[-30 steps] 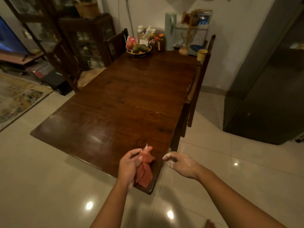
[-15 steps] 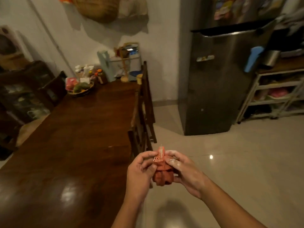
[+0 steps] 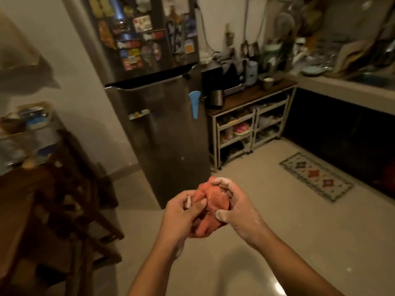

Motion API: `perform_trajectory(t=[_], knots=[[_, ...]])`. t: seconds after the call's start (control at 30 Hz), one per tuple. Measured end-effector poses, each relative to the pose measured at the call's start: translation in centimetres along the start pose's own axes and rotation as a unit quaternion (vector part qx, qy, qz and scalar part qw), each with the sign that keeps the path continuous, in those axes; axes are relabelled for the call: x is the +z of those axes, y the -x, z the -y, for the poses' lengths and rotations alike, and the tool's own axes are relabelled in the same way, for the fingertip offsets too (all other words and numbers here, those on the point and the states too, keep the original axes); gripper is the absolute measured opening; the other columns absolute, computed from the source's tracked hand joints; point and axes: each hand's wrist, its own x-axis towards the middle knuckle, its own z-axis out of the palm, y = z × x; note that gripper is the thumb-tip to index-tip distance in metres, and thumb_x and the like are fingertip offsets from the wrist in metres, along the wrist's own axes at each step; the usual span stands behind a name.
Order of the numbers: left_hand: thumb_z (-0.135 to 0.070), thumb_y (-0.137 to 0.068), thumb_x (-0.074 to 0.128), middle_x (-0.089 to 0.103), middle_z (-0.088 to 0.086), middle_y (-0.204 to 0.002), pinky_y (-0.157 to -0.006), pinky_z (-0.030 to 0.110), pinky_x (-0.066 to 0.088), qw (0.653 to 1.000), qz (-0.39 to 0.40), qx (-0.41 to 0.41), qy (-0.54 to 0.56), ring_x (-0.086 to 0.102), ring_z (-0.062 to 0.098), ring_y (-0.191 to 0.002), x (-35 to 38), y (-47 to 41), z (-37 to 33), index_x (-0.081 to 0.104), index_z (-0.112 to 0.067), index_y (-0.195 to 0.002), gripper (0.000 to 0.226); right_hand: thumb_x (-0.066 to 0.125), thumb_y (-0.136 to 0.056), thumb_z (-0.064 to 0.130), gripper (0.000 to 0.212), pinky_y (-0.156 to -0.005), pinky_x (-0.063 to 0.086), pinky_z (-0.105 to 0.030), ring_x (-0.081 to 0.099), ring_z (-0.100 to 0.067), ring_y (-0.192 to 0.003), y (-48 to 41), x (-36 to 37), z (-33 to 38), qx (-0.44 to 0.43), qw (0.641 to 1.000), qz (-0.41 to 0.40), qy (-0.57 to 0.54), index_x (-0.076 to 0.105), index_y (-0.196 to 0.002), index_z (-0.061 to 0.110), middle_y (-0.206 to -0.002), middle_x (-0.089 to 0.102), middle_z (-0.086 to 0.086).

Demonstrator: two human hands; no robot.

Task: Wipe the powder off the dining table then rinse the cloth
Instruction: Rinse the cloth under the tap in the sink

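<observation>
The 2 hands hold the cloth [image 3: 210,207] between them, in the air over the pale floor [image 3: 299,242] and in front of the fridge [image 3: 162,129]. The cloth is orange-red and bunched into a ball. The left hand [image 3: 181,214] grips its left side with curled fingers, thumb laid across the top. The right hand [image 3: 238,208] wraps its right side, fingers hooked over the upper edge and thumb pressed into the front. White powder dusts the right hand's thumb and fingertips [image 3: 223,180].

The table [image 3: 15,206] is at the left edge, well apart from the cloth, with a dark chair [image 3: 72,189] beside it. Right of the fridge stands a shelf cart [image 3: 245,133], and a counter [image 3: 342,86] runs along the right wall. A patterned rug [image 3: 316,176] lies on the floor below the counter.
</observation>
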Motion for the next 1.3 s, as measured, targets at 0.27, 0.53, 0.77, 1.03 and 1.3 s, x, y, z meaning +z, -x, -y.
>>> perform_trajectory(t=[0.27,0.53,0.77,1.03,1.3], knots=[[-0.009,-0.090,0.063,0.072,0.021,-0.104,-0.089,0.049,0.055,0.987,0.057,-0.003,0.151,0.070,0.034,-0.097,12.5,-9.8,-3.0,0.068,-0.007,-0.109,0.020,0.073,-0.082,0.016,0.054,-0.078,0.056,-0.029,0.070,-0.018,-0.095,-3.6,-14.6,1.6,0.027,0.995,-0.090,-0.025,0.052,-0.132,0.024,-0.102,0.073,0.001],[-0.017,-0.096,0.060,0.075,0.009,-0.095,-0.078,0.032,0.058,0.985,0.149,0.054,0.062,0.072,0.022,-0.090,19.1,-23.5,-5.4,0.070,-0.015,-0.111,0.018,0.045,-0.078,-0.026,0.072,-0.064,0.056,-0.032,0.069,-0.022,-0.091,-13.0,-25.3,0.2,0.077,0.981,-0.177,0.018,0.064,-0.115,0.033,-0.114,0.063,-0.015],[-0.030,-0.098,0.058,0.074,0.000,-0.110,-0.093,0.044,0.057,0.955,0.289,0.060,-0.004,0.071,0.019,-0.104,28.1,-37.8,-9.3,0.069,-0.032,-0.114,0.019,0.074,-0.079,0.027,0.062,-0.095,0.055,-0.039,0.064,-0.012,-0.116,-21.2,-34.4,2.4,0.094,0.979,-0.171,0.067,0.053,-0.134,0.046,-0.131,0.063,0.010],[-0.028,-0.098,0.059,0.076,0.004,-0.097,-0.087,0.046,0.059,0.905,0.415,0.082,-0.057,0.074,0.021,-0.092,41.5,-48.1,-13.7,0.070,-0.019,-0.108,0.017,0.071,-0.087,0.032,0.044,-0.097,0.054,-0.038,0.065,-0.020,-0.118,-27.8,-44.2,2.3,0.023,0.952,-0.303,-0.027,0.063,-0.129,0.022,-0.125,0.070,-0.002],[-0.022,-0.099,0.059,0.070,-0.022,-0.100,-0.074,0.028,0.061,0.897,0.395,0.177,-0.087,0.072,0.006,-0.089,56.6,-59.6,-16.3,0.060,-0.036,-0.121,0.027,0.060,-0.099,0.015,0.018,-0.075,0.062,-0.048,0.074,-0.029,-0.093,-35.5,-60.2,3.5,-0.019,0.873,-0.481,-0.074,0.065,-0.114,0.024,-0.102,0.076,-0.008]])
